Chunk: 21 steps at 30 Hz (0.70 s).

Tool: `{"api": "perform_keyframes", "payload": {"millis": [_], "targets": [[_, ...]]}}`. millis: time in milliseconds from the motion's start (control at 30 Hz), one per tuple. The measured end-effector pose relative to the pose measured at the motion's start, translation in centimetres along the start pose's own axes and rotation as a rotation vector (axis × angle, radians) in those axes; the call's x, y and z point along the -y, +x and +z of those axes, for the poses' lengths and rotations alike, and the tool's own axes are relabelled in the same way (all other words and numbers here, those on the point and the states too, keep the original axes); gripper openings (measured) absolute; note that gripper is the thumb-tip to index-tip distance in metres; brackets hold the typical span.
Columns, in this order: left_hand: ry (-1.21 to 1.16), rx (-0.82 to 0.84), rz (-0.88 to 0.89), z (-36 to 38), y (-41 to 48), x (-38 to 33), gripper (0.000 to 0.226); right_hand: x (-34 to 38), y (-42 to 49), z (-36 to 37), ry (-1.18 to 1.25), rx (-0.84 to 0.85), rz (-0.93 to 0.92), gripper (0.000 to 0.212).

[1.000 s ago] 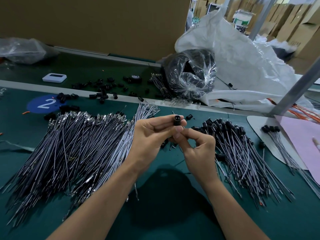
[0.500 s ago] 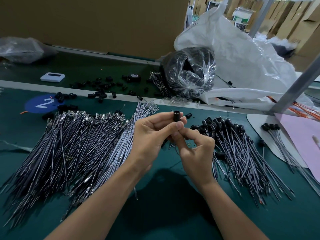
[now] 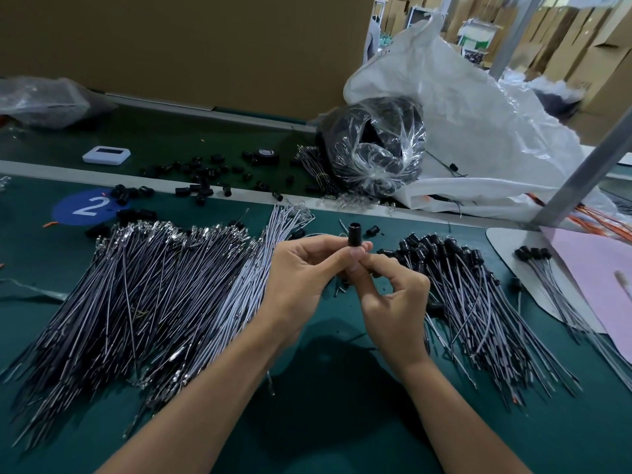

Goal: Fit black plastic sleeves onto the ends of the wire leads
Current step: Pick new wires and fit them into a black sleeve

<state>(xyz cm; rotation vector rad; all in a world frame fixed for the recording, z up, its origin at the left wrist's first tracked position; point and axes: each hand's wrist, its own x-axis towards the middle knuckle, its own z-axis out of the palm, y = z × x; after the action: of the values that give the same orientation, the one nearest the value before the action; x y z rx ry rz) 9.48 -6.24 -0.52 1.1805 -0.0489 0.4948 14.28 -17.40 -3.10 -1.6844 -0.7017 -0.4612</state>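
Head view: black sleeve [image 3: 354,235] was held upright above the green bench [image 3: 307,425], gripped between thumb and fingers of the left hand [image 3: 301,271]; its lower end was pinched by the curled right hand [image 3: 393,302]. Bare wire leads [image 3: 154,285] were piled left, sleeved leads [image 3: 478,295] right.

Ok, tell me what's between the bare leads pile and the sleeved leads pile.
Both hands: the left hand pinches a black sleeve, and the right hand pinches just beneath it, over the green mat. This shows in the head view.
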Motion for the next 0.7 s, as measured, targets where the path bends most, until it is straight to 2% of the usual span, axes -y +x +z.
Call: {"api": "perform_keyframes", "payload": {"millis": [100, 267, 467, 600, 700], "targets": [[-0.05, 0.001, 0.019, 0.0, -0.1, 0.0, 0.016, 0.0, -0.3, 0.3, 0.059, 0.018, 0.031, 0.018], [-0.128, 0.022, 0.055, 0.3, -0.3, -0.1, 0.013, 0.3, -0.5, 0.6, 0.043, -0.021, -0.043, 0.014], [-0.097, -0.031, 0.063, 0.1, -0.1, -0.1, 0.015, 0.6, -0.7, 1.0, 0.03, -0.041, -0.099, 0.01], [-0.068, -0.023, 0.005, -0.2, 0.1, -0.1, 0.013, 0.5, -0.5, 0.7, 0.029, 0.006, -0.069, 0.011], [-0.117, 0.058, -0.145, -0.9, 0.3, -0.3, 0.02, 0.8, -0.3, 0.3, 0.037, 0.098, -0.032, 0.02]]}}
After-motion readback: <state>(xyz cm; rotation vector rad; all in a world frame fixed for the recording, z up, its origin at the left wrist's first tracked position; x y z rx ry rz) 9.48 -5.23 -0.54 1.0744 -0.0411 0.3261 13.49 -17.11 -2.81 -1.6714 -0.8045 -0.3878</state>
